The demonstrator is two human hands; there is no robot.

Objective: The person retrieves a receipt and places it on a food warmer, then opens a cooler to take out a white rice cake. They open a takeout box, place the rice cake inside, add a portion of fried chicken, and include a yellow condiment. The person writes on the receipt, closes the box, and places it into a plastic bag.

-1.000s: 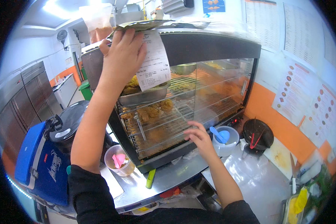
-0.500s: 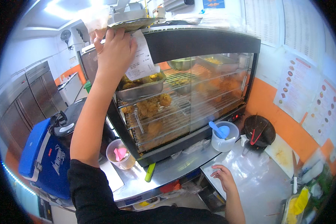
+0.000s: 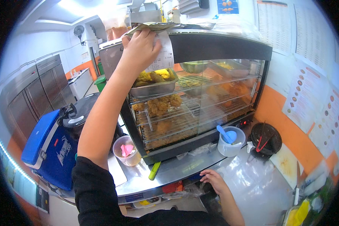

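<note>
Head view: my left hand (image 3: 141, 47) is raised at the upper middle of the frame, in front of the top edge of a black-framed food warmer (image 3: 222, 48). Its fingertips meet the lower edge of a flat olive packet (image 3: 152, 26) that lies on top of the warmer, and the thumb stands apart to the right. A white printed slip (image 3: 166, 56) hangs just behind that hand, upper middle of the frame, over the warmer's front; I cannot tell whether my fingers pinch the slip, the packet or both.

My right hand (image 3: 214, 181) is at the lower middle, right of center, in the air near the edge of the steel counter (image 3: 252, 184), its fingers loosely curled and slightly apart.

Below the slip, a metal tray (image 3: 154, 91) of yellow-brown fried pieces sits on the warmer's upper rack, with more fried pieces (image 3: 160, 106) beneath it. Below the warmer's left corner I see a clear tub (image 3: 131, 161) with a pink scoop (image 3: 127, 150) in it, and a bright green handle (image 3: 154, 170) to its right. Right of center, another tub (image 3: 228, 149) holds a blue scoop (image 3: 230, 135); farther right, red tongs (image 3: 258, 145) rest in a dark pan (image 3: 272, 140). A blue cooler box (image 3: 51, 154) stands at the left of the frame.
</note>
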